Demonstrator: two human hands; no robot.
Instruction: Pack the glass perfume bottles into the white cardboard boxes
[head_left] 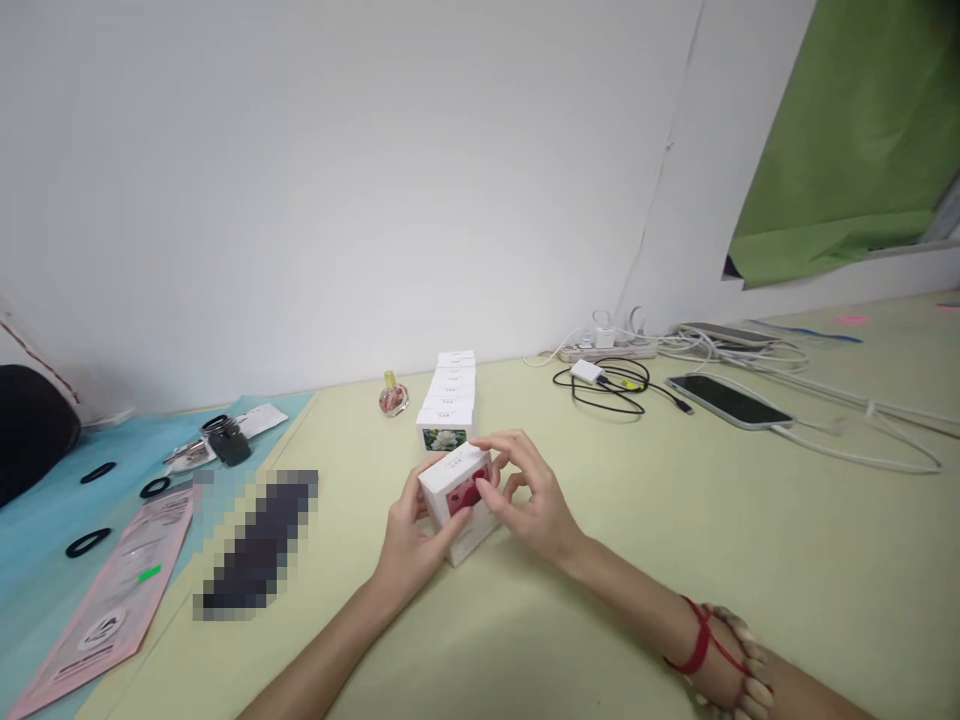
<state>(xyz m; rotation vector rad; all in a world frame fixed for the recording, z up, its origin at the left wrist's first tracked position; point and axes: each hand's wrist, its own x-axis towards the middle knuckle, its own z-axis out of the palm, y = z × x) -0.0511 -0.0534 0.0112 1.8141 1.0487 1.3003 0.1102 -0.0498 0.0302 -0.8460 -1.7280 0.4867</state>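
Bearing a red picture (458, 498), one box (472, 538) is grasped by left hand (415, 530) and right hand (536, 505); beyond them, boxes (450, 390) aligned.

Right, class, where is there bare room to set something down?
Bare yellow tabletop: between the right hand and the smartphone; between the perfume bottle and the left hand. Crowded: the blue covering at left, and around the power strip.
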